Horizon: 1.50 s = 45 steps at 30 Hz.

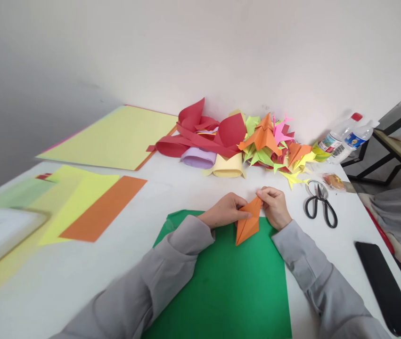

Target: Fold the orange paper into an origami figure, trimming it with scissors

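Over the far part of a green paper sheet (221,287), both hands hold a piece of folded orange paper (249,223), kite-shaped with crease lines showing. My left hand (225,210) grips its left side, thumb lying across the front face. At the upper right corner of the fold, my right hand (274,205) pinches the tip between thumb and fingers. The paper's lower point hangs free above the green sheet. Fingers behind the fold are partly hidden.
Paper crafts (264,136) are heaped against the wall, red paper loops (200,132) beside them. Black-handled scissors (321,207) and a black phone (387,287) lie right. Bottles (338,136) stand behind. Yellow sheets (115,136) and an orange strip (104,209) lie left. A person sits at far right.
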{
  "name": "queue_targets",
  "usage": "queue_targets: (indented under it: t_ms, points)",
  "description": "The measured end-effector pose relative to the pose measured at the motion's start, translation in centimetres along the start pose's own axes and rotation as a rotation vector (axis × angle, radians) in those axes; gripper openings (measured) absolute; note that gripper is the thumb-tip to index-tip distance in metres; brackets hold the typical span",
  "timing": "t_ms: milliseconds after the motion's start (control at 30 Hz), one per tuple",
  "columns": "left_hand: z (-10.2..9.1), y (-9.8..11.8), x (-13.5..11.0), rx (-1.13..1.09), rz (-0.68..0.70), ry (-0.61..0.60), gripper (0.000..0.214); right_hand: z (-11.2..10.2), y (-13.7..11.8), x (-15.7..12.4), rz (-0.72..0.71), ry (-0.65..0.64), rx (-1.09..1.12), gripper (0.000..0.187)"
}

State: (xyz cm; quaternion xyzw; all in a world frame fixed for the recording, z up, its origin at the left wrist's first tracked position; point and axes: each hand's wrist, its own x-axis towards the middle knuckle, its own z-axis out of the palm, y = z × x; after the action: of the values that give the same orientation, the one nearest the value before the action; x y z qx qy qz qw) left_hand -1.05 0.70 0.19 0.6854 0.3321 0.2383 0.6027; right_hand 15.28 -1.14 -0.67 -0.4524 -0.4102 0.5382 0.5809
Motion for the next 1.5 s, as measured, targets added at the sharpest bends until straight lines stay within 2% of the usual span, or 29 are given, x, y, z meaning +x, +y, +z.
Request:
queue_targets:
  t_ms: [367, 533, 733, 833, 1100, 1267, 1500]
  points:
    - [-0.06, -0.05, 0.00, 0.000, -0.022, -0.058, 0.023, 0.11, -0.29, 0.14, 0.000, 0.038, 0.071, 0.033]
    - [0.02, -0.07, 0.06, -0.068, -0.042, -0.021, 0.024, 0.00, 0.07, 0.25, 0.027, 0.049, 0.021, 0.035]
    - [0.08, 0.06, 0.09, -0.208, -0.106, 0.058, 0.024, -0.03, 0.00, -0.22, 0.053, -0.080, -0.098, 0.033]
    - [0.07, 0.05, 0.05, -0.246, -0.118, 0.075, 0.023, 0.17, -0.21, -0.45, 0.075, -0.086, -0.120, 0.033]
    - [0.36, -0.06, 0.05, -0.136, -0.014, 0.076, 0.033, 0.10, 0.09, -0.36, 0.033, -0.060, -0.118, 0.035]
    - [0.41, -0.11, 0.10, -0.129, -0.056, 0.053, 0.035, -0.21, 0.26, 0.01, -0.006, -0.025, -0.060, 0.027]
    - [0.24, -0.23, 0.10, -0.142, -0.106, -0.012, 0.028, -0.12, 0.13, -0.02, -0.009, -0.022, 0.017, 0.030]
